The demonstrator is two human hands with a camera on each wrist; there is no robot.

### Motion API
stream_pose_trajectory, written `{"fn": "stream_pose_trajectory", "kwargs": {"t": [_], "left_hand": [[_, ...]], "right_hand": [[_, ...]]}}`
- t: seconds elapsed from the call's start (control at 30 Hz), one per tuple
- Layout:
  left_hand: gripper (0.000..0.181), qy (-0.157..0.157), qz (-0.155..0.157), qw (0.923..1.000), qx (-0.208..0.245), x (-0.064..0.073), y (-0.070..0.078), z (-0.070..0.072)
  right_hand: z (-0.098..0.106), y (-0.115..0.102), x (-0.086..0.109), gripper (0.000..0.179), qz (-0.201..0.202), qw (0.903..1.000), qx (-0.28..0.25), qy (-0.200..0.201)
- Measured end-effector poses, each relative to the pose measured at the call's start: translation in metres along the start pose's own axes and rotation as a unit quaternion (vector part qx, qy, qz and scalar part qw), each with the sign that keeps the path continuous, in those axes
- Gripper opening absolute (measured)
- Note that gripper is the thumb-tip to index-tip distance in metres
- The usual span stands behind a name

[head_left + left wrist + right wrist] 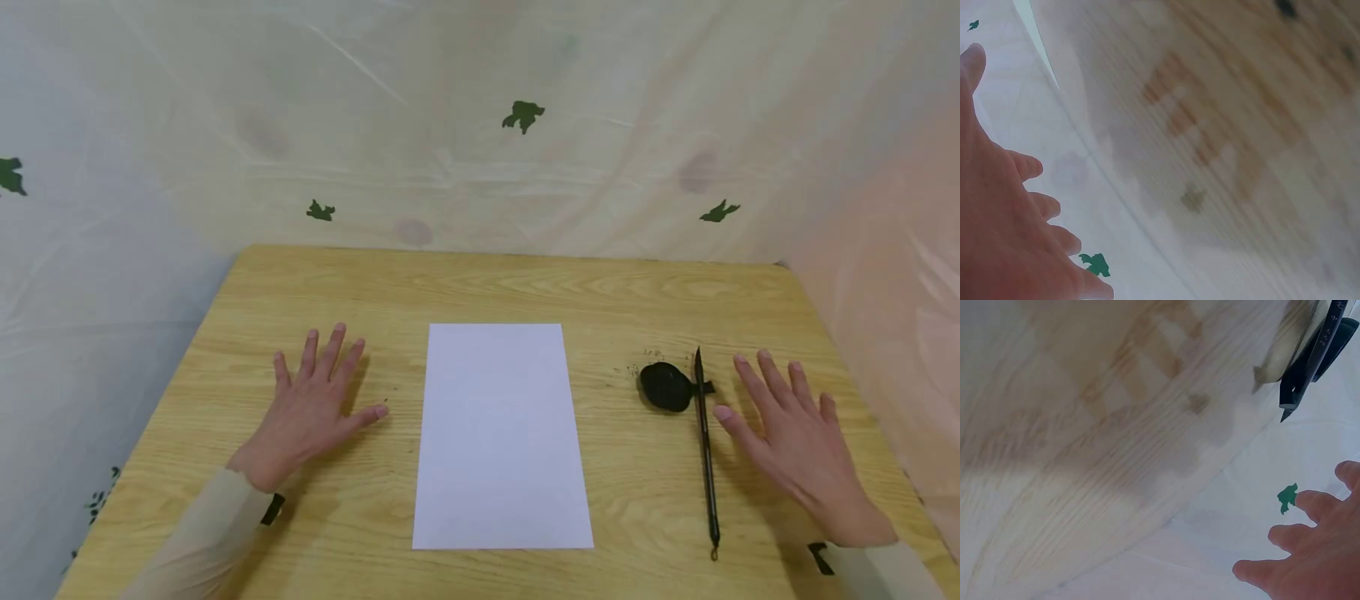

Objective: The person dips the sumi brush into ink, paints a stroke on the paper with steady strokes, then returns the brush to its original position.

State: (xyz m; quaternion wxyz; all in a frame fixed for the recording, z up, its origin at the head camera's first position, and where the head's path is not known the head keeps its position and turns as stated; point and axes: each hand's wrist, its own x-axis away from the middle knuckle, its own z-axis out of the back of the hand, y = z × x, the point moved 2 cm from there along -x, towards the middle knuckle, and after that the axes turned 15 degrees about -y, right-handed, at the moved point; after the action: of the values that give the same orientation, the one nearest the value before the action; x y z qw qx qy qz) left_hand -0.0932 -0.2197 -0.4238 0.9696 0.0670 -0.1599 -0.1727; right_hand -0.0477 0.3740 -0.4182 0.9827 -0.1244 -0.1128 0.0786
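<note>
- We see the left hand (311,408) released, fingers spread, over the yellow wood-grain table (502,287).
- We see the right hand (798,446) likewise released, its fingers spread and thumb pointing inward.
- Just beside the right thumb, we find a slim black brush (707,467) lying across the short tab of a small, round black dish (666,387).
- Between both hands, we see a white rectangular paper sheet (501,433).

From here I run my left arm (198,542) and right arm (885,573) forward, well apart. My left grip (309,414) is palm down, fingers extended and fanned, thumb angled out on its right side. My right grip (797,442) mirrors it, thumb out on its left. Pale sleeves (232,504) end just behind each grip.
</note>
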Motion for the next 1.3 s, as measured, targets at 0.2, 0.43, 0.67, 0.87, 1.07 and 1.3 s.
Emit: {"fn": "stream_pose_trajectory", "kwargs": {"t": [0.2,0.43,0.67,0.87,1.07,1.3], "left_hand": [[0.099,-0.011,-0.01,0.9999,0.003,0.0,0.007,0.003],[0.099,-0.014,-0.021,0.9997,0.004,-0.006,0.017,0.002],[0.099,0.003,-0.053,0.9986,0.0,-0.011,0.029,0.001],[0.098,-0.002,-0.073,0.9973,-0.008,-0.015,0.037,-0.002],[0.099,-0.018,-0.094,0.9954,-0.004,-0.019,0.045,-0.005],[0.096,-0.029,-0.111,0.9932,-0.022,-0.022,0.053,-0.008]], "right_hand": [[0.002,-0.002,0.001,0.08,0.006,1.0,0.001,0.003],[0.003,-0.003,0.004,0.079,0.012,0.9999,0.003,0.001],[0.002,-0.003,0.005,0.079,0.018,0.9998,0.007,0.002],[0.001,-0.003,0.006,0.08,0.028,0.9995,0.012,0.007],[0.0,-0.002,0.008,0.079,0.036,0.9992,0.016,0.004],[-0.002,-0.001,0.012,0.079,0.051,0.9986,0.017,0.002]]}}
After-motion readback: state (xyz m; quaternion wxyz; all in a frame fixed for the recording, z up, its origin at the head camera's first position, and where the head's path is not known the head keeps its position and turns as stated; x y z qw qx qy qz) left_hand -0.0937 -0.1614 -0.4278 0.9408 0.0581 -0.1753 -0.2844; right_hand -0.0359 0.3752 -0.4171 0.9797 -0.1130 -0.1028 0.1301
